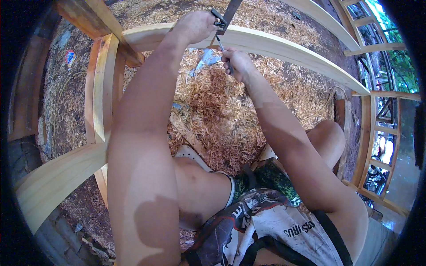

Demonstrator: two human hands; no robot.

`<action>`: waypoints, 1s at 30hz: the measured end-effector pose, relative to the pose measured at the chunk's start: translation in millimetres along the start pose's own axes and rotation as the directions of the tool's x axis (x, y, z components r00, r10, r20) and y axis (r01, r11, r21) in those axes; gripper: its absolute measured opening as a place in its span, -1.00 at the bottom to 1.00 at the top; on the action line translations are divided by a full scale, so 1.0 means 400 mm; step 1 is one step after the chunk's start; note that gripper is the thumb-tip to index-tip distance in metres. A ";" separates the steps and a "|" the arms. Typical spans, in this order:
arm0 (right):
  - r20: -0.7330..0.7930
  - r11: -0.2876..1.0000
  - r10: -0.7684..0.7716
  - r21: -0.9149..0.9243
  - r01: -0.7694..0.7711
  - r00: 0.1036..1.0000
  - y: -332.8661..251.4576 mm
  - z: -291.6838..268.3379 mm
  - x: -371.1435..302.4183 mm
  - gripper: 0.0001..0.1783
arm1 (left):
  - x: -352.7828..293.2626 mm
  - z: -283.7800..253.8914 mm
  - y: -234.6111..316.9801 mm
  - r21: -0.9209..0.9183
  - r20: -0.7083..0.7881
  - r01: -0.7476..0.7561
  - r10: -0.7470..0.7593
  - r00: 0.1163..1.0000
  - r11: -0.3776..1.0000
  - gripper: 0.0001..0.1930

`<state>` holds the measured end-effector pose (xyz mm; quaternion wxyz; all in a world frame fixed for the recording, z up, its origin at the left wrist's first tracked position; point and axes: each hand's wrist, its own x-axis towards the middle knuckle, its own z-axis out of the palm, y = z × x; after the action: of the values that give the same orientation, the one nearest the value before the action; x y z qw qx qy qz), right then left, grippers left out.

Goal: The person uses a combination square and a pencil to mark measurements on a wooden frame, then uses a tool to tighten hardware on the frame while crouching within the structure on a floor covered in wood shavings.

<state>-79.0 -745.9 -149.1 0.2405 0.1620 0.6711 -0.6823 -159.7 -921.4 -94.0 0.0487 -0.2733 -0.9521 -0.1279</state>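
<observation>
My left hand [195, 27] is closed at the far edge of a pale wooden beam [275, 48]. Its fingers grip the black frame of a tool with a flat dark blade [230, 14], which looks like a combination square and lies across the beam. Most of those fingers are hidden behind the hand. Just right of it, my right hand [238, 64] pinches a slim pencil-like marker [219, 42]. The marker's tip points up at the beam's near face, close to the blade's lower end; whether it touches cannot be made out.
Upright wooden posts [102, 88] join the beam at left, and another plank [62, 181] runs toward the lower left. Wood shavings [213, 115] cover the ground between my legs. More beams [324, 22] and a wooden frame [368, 142] stand at right.
</observation>
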 end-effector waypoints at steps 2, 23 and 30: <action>0.056 0.995 0.026 0.093 -0.031 0.998 -0.002 -0.007 -0.002 -0.81 | 0.003 0.000 0.002 0.007 0.003 0.002 -0.002 1.000 1.000 -0.61; -0.003 0.999 0.005 -0.046 -0.005 1.000 -0.008 -0.001 0.000 -0.80 | -0.008 -0.012 0.003 -0.028 -0.015 0.006 -0.007 1.000 1.000 -0.62; -0.027 0.999 0.013 -0.038 -0.014 1.000 -0.015 0.004 -0.009 -0.80 | -0.006 -0.009 0.005 -0.032 -0.009 0.024 -0.024 1.000 0.999 -0.61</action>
<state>-79.0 -747.3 -142.2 0.2390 0.1708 0.6860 -0.6657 -156.5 -921.8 -90.6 0.0472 -0.2622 -0.9529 -0.1451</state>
